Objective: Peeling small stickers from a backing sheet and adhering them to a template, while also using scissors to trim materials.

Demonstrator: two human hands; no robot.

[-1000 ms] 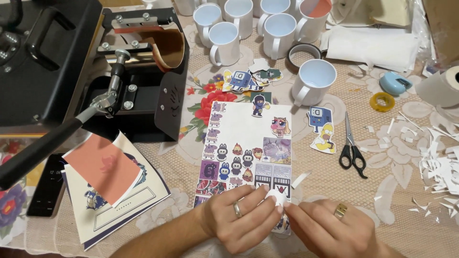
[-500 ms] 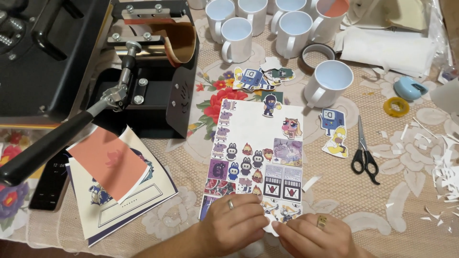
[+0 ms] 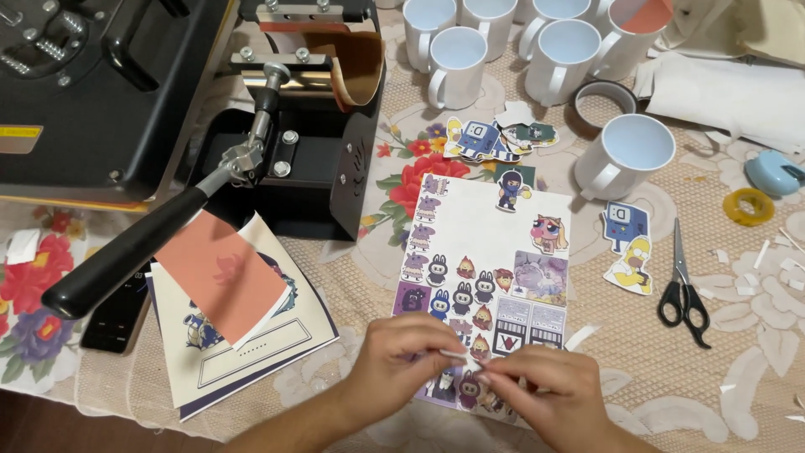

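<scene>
Together, left hand [image 3: 394, 362] and right hand [image 3: 545, 394] (fingertips meeting) pinch a paper scrap [image 3: 457, 356].

I see my two hands, the left hand [image 3: 401, 361] and the right hand [image 3: 545, 394], bare, with no gloves on them. Both forearms are bare too, with no sleeves reaching into view. I cannot make out any ring on the fingers.

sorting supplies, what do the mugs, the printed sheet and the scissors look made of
Mugs: probably glazed ceramic, white and glossy. Printed sheet: thin paper, flat and matte, maybe sticker or transfer stock. Scissors: bare metal blades with black, likely plastic, handles.
</scene>
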